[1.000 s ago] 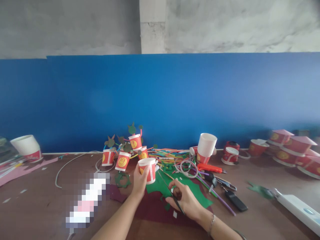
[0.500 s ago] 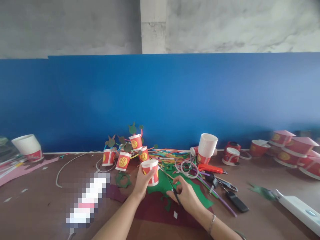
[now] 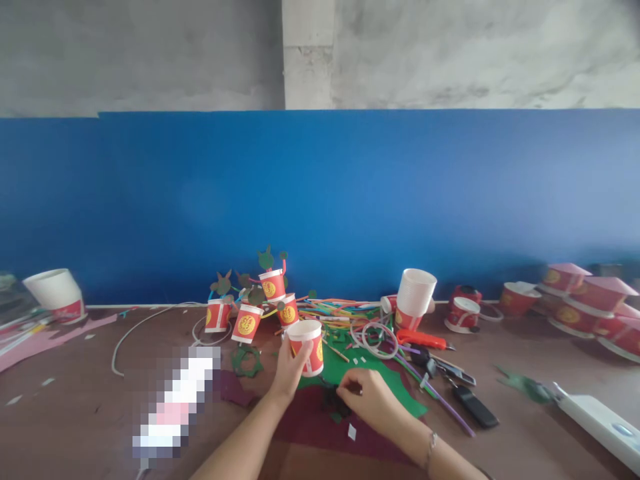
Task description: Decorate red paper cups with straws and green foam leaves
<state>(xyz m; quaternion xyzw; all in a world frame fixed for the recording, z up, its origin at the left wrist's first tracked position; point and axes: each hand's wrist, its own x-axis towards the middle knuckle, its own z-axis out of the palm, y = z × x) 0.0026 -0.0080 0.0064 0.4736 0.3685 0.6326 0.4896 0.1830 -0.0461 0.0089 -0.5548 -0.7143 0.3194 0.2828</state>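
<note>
My left hand (image 3: 290,370) is wrapped round a red and white paper cup (image 3: 313,357), held upright above the cluttered middle of the table. My right hand (image 3: 367,400) is lower and to the right, its fingers curled together. At its fingertips are dark, blurred scissors (image 3: 332,398), whose blades I cannot make out clearly. Beneath both hands lie a green sheet (image 3: 397,383) and a dark red sheet (image 3: 310,427). A small white paper piece (image 3: 352,432) rests on the dark red one.
Decorated cups (image 3: 247,323) with green cutouts stand behind my left hand. Coloured sticks (image 3: 340,305), a white cup stack (image 3: 416,293), an orange cutter (image 3: 425,340) and keys with a black fob (image 3: 475,403) lie to the back and right. A blue panel (image 3: 320,200) rises behind.
My right hand has turned and drawn the scissors down, away from the cup. The cup in my left hand has shifted slightly right and down. Small white pieces on the green sheet now show.
</note>
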